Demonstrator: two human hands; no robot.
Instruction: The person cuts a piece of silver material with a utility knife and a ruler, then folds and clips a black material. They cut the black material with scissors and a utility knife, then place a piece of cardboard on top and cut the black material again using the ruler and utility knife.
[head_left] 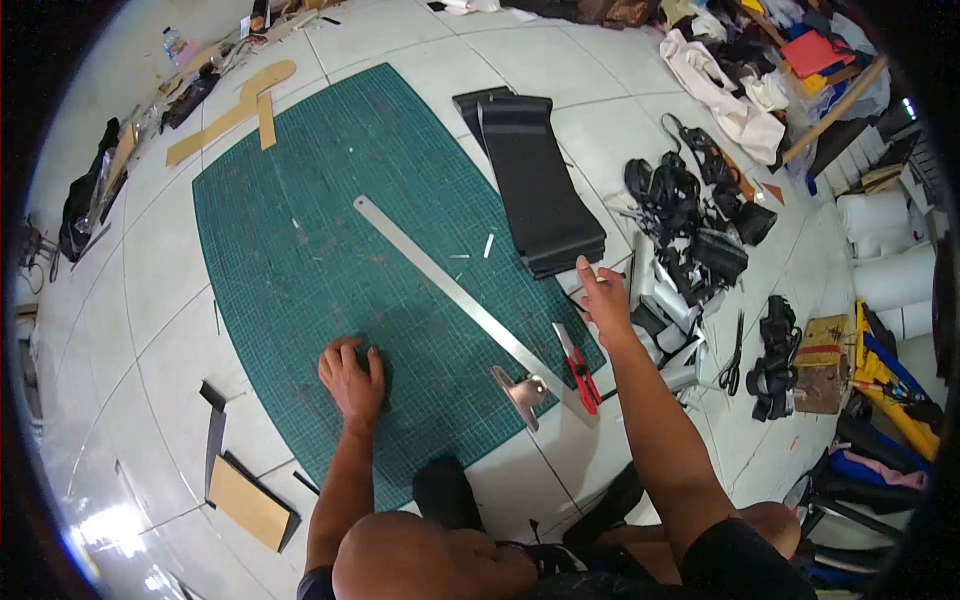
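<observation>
My left hand (352,382) rests on the green cutting mat (300,240), fingers loosely bent and apart, with nothing in it. Beside the near end of a stack of black material strips (540,180), my right hand (605,305) reaches with fingers apart, a fingertip right at the stack's edge. A steel ruler (450,287) lies diagonally across the mat between my hands. Near its close end are a red utility knife (580,375) with its blade out and a shiny metal clip-like piece (520,394). Small white scraps (489,245) are scattered on the mat.
To the right lie a heap of black and silver pieces (690,225), black scissors (734,360) and a bundled black strap (773,360). Tan template pieces (240,110) overlap the mat's far left edge. A tan board (250,505) sits on the tiled floor at lower left.
</observation>
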